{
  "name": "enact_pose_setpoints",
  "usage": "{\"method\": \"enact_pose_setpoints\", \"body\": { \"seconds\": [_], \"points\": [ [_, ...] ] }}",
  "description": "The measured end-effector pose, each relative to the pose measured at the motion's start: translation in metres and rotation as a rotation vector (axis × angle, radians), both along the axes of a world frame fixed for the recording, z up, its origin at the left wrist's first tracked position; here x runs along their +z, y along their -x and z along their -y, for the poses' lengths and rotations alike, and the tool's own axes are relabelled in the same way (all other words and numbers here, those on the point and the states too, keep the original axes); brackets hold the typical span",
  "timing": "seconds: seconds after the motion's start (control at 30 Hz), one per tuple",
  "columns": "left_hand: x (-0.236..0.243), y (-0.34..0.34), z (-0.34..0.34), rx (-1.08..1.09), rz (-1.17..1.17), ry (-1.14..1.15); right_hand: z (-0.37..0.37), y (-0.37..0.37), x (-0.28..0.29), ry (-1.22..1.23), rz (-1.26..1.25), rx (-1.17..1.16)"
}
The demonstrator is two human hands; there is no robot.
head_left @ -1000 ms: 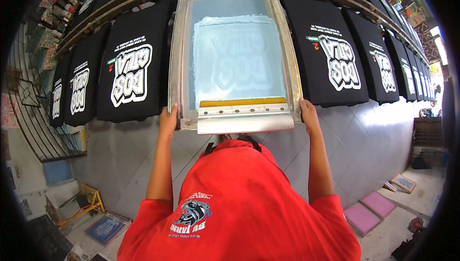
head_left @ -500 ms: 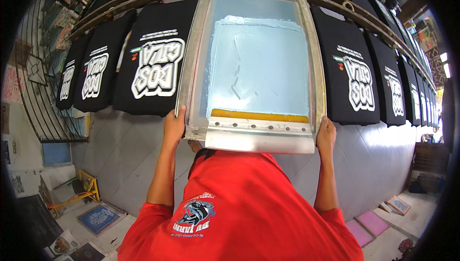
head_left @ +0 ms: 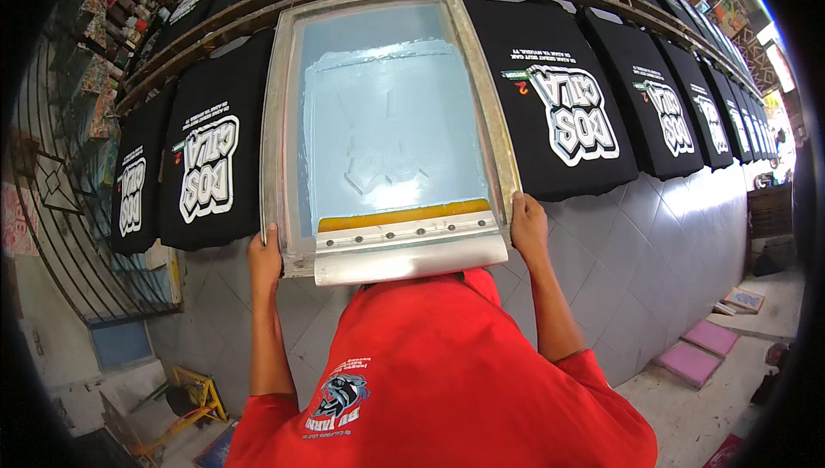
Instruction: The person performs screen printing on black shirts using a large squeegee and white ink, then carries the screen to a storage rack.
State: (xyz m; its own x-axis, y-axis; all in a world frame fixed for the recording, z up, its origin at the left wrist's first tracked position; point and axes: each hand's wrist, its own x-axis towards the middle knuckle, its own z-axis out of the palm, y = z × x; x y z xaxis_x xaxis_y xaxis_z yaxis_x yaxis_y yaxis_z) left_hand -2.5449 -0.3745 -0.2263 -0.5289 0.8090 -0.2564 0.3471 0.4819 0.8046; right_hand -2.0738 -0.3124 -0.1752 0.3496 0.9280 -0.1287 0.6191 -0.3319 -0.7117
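Nearest to the camera, the red shirt (head_left: 430, 373) of the person is seen, and both forearms are raised from it. The left hand (head_left: 265, 260) is closed around the lower left corner of the printing frame (head_left: 277, 133), and the right hand (head_left: 528, 229) is wrapped on its lower right side, so each grip is pressed onto the frame edge; in this way the frame is kept flat and steady over the long tabletop (head_left: 670, 236). A squeegee (head_left: 411, 249) is laid across the near end of the frame, probably so that it stays ready inside. Beyond, black T-shirts (head_left: 574, 116) with white print are spread in a row. Compared with half a second ago, the frame is seen tilted slightly and shifted left, and the hands have moved with it.
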Motion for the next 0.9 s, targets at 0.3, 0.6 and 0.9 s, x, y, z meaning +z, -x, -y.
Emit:
{"method": "enact_pose_setpoints", "body": {
  "seconds": [0.3, 0.6, 0.9],
  "points": [
    [-0.026, 0.055, 0.000, -0.017, 0.019, 0.026, 0.008, 0.057, -0.008, 0.019, 0.105, -0.011],
    [-0.015, 0.059, -0.024, -0.051, 0.009, 0.064, -0.014, 0.063, -0.015, -0.004, 0.140, -0.024],
    [-0.020, 0.041, -0.028, -0.065, 0.004, 0.052, -0.022, 0.042, -0.019, 0.030, 0.127, -0.058]
  ]
}}
